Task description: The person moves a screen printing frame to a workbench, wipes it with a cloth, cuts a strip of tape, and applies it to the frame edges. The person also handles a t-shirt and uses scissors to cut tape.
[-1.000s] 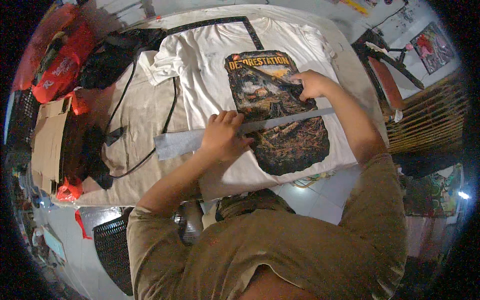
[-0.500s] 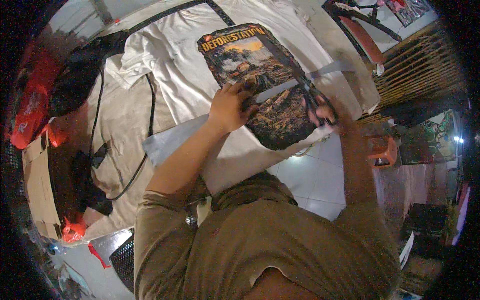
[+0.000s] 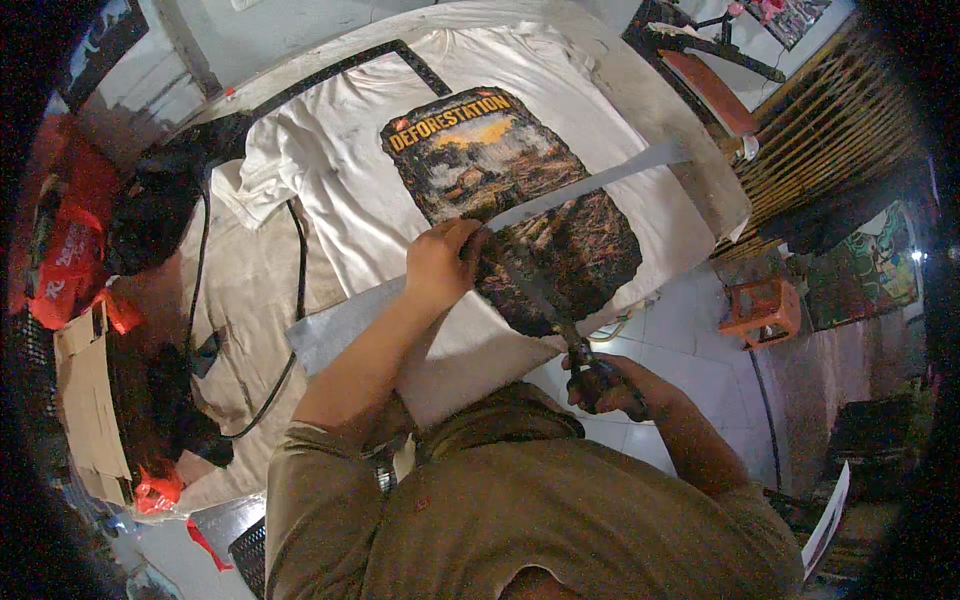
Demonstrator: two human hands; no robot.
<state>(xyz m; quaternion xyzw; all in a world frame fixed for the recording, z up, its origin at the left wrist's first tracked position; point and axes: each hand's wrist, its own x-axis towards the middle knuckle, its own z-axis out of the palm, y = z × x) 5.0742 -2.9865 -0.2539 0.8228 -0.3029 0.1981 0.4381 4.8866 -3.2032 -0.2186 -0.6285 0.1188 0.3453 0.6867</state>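
Observation:
A white T-shirt [image 3: 330, 160] with a dark printed picture [image 3: 520, 190] lies flat on the table [image 3: 230, 290]. A long grey paper strip [image 3: 600, 178] runs slantwise across the print. My left hand [image 3: 438, 265] pinches this strip near its middle, over the lower part of the print. My right hand [image 3: 610, 385] is at the near edge of the table and grips dark scissors [image 3: 540, 305]. Their blades point up toward my left hand and the strip. The blade tips are hard to make out against the dark print.
A black cable [image 3: 298, 250] winds over the table's left half beside a black cloth [image 3: 150, 215]. Red bags [image 3: 65, 260] and cardboard [image 3: 85, 400] sit at the far left. An orange stool [image 3: 760, 308] stands on the tiled floor to the right, below wooden slats [image 3: 830, 120].
My right hand has left the upper right of the print and come back to the near edge, now holding scissors against the strip. My left hand stays on the strip.

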